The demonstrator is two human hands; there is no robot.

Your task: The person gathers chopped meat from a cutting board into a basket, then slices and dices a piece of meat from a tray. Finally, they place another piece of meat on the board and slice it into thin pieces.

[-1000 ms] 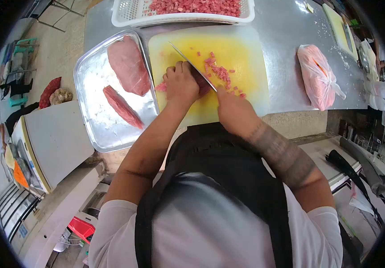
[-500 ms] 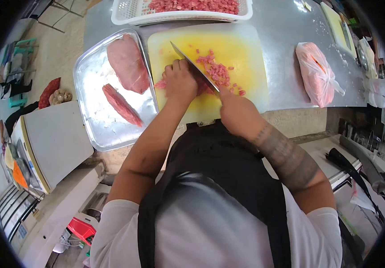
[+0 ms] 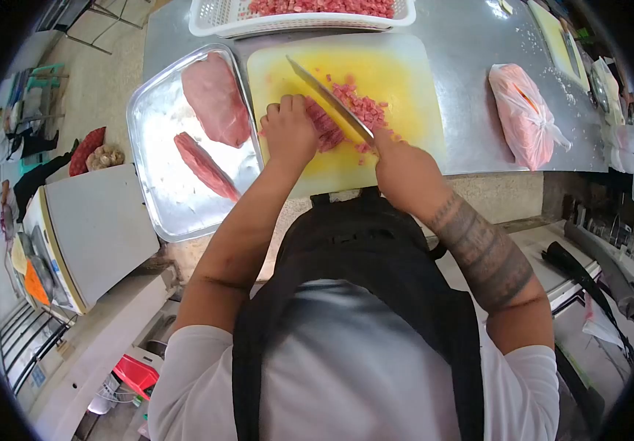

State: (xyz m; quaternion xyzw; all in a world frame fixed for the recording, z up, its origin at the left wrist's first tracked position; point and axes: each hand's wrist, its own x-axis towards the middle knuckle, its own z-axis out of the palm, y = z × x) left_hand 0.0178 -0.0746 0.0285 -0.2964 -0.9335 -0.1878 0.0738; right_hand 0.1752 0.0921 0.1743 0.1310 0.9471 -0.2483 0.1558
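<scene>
My right hand is closed round the handle of a knife, whose blade slants up and left over the yellow-stained cutting board. My left hand, fingers curled, presses on strips of meat just left of the blade. Small diced meat lies to the right of the knife, with a few loose bits around it. On the metal tray left of the board rest a large slab of meat and a narrower piece.
Behind the board stands a white basket of diced meat. A tied plastic bag lies at the right on the metal table. Another board is at the back right. A person is far off at the left.
The knife and my right hand have shifted slightly right, away from my left fingers. More of the meat strips shows between my left hand and the blade. The view has shifted slightly.
</scene>
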